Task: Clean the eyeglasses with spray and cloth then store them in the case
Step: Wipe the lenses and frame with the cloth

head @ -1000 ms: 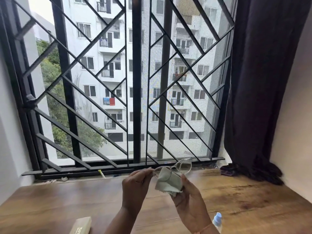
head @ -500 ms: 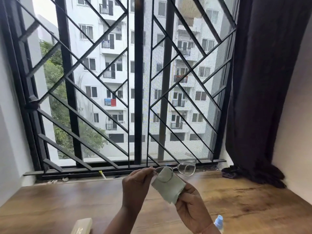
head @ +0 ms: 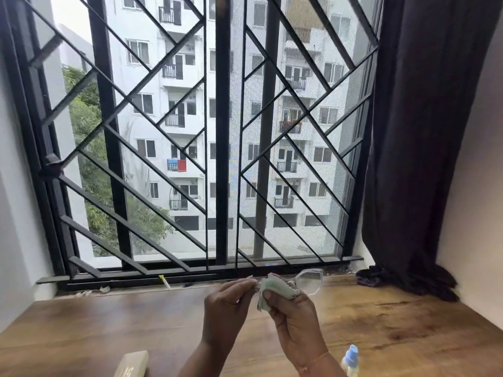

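Clear-framed eyeglasses (head: 309,281) are held up above the wooden table (head: 394,330), in front of the window. My left hand (head: 227,308) pinches the left end of the frame. My right hand (head: 294,322) pinches a pale green cloth (head: 275,288) around the left lens, which the cloth covers. The right lens is bare and see-through. A cream glasses case (head: 132,364) lies at the bottom edge, left of my arms. A small spray bottle with a light blue cap (head: 351,359) stands at the bottom, right of my right wrist.
A black barred window grille (head: 223,159) fills the far side behind the table. A dark curtain (head: 413,159) hangs at the right and bunches on the table's far right corner. White walls close both sides.
The cloth has been gathered and pressed tighter round the left lens. Both hands and the glasses sit a little lower in view as my head tilted up.
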Tool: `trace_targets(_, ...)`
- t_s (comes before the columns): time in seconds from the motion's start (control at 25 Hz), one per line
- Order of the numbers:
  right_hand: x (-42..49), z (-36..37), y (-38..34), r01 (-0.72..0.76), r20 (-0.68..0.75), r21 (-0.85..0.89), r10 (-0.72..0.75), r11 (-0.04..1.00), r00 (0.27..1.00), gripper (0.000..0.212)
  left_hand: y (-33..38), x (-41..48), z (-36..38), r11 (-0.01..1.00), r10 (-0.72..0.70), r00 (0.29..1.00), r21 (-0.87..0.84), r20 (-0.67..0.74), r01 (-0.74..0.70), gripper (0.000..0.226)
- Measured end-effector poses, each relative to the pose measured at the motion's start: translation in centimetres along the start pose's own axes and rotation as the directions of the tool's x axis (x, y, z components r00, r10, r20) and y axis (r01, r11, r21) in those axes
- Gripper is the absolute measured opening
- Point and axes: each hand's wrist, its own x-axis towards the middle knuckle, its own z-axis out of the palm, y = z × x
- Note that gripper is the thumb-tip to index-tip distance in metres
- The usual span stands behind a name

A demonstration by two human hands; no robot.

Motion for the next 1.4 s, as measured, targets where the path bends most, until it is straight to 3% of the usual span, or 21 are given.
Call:
trace_targets(0.24, -0.4, 1.1, -0.6, 0.071, -0.06, -0.03, -0.073, 0.997, 0.996, 0.017, 0.0, -0.1, -0.1, 1.0, 0.006, 1.0, -0.002, -0.02, -0.006, 0.016)
trace_targets(0.36, -0.5, 0.8, -0.7, 0.072, -0.06, 0.026, -0.07, 0.997, 0.996, 0.011, -0.1, 0.2, -0.1, 1.0, 0.003, 0.999, 0.016, -0.034, -0.003, 0.012)
trace_targets(0.44, -0.8, 1.0, -0.8, 0.053, 0.015, 0.048, -0.054, 0.997, 0.998, 0.007, -0.2, 0.5, -0.1, 1.0, -0.003, 0.999, 0.025, -0.041, 0.004, 0.008)
trace_targets(0.56, -0.8, 1.0, -0.5, -0.011, 0.036, 0.029, 0.01, 1.0, 0.999, 0.05, -0.3, 0.7, -0.2, 1.0, -0.012, 0.999, -0.003, -0.047, 0.012, 0.009)
trace_targets(0.76, -0.6, 1.1, 0.3, -0.013, -0.04, 0.038, 0.014, 0.999, 0.999, 0.052, -0.6, 0.2, -0.1, 0.999, 0.002, 1.0, -0.039, -0.002, -0.003, 0.016)
trace_targets(0.92, -0.4, 1.9, 0.5, 0.051, -0.131, 0.084, -0.04, 0.995, 0.991, 0.083, -0.7, 0.0, -0.2, 0.999, 0.03, 0.998, -0.029, 0.055, -0.028, 0.017)
trace_targets(1.08, -0.2, 2.1, 0.2, 0.087, -0.138, 0.089, -0.075, 0.992, 0.988, 0.028, -0.3, 0.4, -0.3, 0.998, 0.044, 0.999, -0.041, 0.017, -0.044, 0.014)
trace_targets(1.4, -0.5, 1.4, 0.0, -0.001, -0.059, 0.101, 0.007, 0.995, 0.998, 0.063, 0.2, 0.7, -0.6, 0.998, 0.044, 0.998, -0.048, -0.051, -0.047, 0.014)
